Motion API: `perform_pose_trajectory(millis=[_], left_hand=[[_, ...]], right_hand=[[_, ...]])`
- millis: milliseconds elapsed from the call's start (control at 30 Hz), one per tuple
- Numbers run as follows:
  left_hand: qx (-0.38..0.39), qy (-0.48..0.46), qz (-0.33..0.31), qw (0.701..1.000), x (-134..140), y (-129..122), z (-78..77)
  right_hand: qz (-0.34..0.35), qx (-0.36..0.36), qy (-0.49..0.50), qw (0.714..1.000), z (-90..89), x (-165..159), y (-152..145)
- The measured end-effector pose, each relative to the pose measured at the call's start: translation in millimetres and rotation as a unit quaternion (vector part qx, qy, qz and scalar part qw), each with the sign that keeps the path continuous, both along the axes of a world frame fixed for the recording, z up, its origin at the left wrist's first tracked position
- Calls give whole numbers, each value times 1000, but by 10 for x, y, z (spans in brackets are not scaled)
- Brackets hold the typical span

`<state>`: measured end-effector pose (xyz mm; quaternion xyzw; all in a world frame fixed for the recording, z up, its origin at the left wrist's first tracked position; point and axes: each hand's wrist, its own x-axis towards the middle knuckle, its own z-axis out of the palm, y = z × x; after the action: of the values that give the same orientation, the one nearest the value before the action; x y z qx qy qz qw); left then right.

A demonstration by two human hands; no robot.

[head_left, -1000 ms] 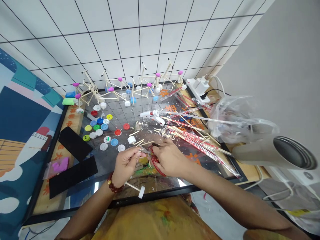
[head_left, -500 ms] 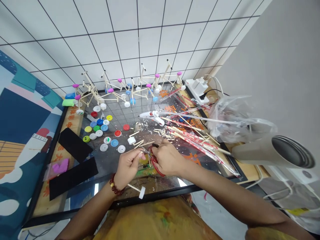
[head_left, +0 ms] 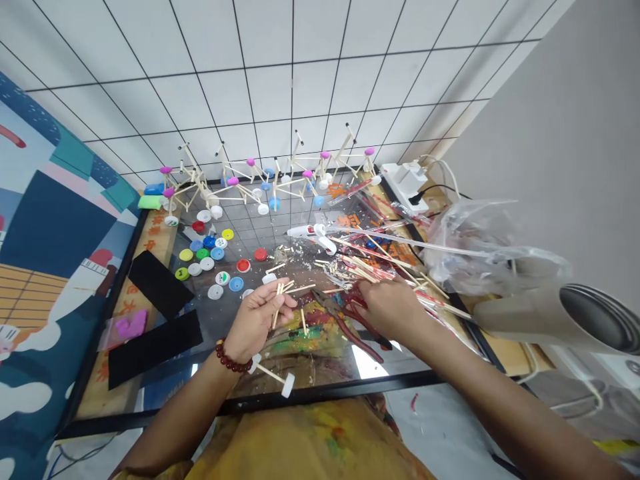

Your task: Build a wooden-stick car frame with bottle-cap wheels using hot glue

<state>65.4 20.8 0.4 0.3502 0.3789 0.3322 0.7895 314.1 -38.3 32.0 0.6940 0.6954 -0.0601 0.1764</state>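
Several short pale wooden sticks are pinched between the thumb and fingers of my left hand, above the table's left-centre. Red-handled pliers lie on the glass, jaws pointing up-left. Over their right side, beside some red handles, is my right hand; its fingers point down and are mostly hidden, so whether it grips anything does not show. One loose cut stick lies between the hands. A stick with white caps at its ends is by my left wrist, at the front edge.
Coloured bottle caps are spread at left, near black strips and pink clay. Stick figures line the wall. A white glue gun, long sticks, a plastic bag and a power strip are at right.
My hands have moved apart, the right one going rightward. The pliers, earlier in my right hand, now lie on the table. My left fingers have turned up, showing the sticks. The view has shifted slightly.
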Motion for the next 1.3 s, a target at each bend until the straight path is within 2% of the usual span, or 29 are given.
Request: perform_pose_trajectory(millis=[167,233,333,433,500,600,700,800,867,933,1033,1100,1200,1300], left_hand=[[-105,-24,15,994,2,42,-4],[-140,-17,29,990,9,50,-7],[-151,-5,45,987,45,42,-9],[-153,-21,64,986,124,-22,9],[-146,-42,70,986,180,-98,35],[-76,-20,78,994,202,-215,63],[12,90,87,992,135,-267,30],[92,187,45,977,63,-250,-57],[172,239,17,955,52,-227,-113],[246,298,-19,922,64,-212,-142],[310,367,-72,874,53,-203,-104],[354,393,-56,847,-21,-203,-23],[420,416,6,806,-250,-228,128],[444,446,47,775,-539,-325,227]], right_hand=[[-14,-47,-11,999,-36,198,-107],[-20,-42,-14,999,-20,236,-132],[-30,-6,-4,1000,43,192,-179],[-6,64,105,992,82,-36,-237],[35,100,219,970,43,-254,-272],[75,81,276,955,-119,-526,-314],[99,61,257,959,-298,-628,-333],[102,58,229,966,-387,-616,-309],[91,63,215,970,-401,-600,-281],[87,72,209,971,-410,-592,-263],[98,99,213,967,-452,-584,-276],[103,120,223,962,-489,-571,-303],[118,157,241,950,-513,-555,-328],[177,171,250,936,-487,-580,-302]])
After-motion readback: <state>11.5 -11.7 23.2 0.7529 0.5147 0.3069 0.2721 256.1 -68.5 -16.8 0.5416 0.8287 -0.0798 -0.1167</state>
